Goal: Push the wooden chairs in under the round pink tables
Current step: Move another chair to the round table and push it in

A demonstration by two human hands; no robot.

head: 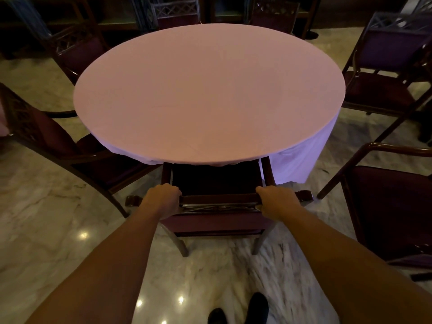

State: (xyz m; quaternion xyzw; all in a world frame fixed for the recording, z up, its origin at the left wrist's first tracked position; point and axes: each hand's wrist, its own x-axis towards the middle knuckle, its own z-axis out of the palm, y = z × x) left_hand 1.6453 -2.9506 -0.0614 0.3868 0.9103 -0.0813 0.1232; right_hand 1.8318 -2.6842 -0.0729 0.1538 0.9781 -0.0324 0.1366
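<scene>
- Head view: the top rail of the wooden chair (pixel 218 199) is gripped at both ends, the left hand (pixel 163 197) and the right hand (pixel 275 199) each curled round it, with bare rail between them
- The chair is found straight ahead of the hands, its seat partly under the near edge of the round pink table (pixel 208 92), the cloth hanging just over the seat's front
- The push is best made evenly through both hands, straight toward the table's centre, so the chair is not slewed; the armrests should be watched where they meet the hanging cloth
- The chair is faced away from the person, seat toward the table; the gripped rail's long axis is laid crosswise, from one hand to the other
- Beyond the right hand another chair (pixel 385 73) is stood well out from the table, judged not yet pushed in
</scene>
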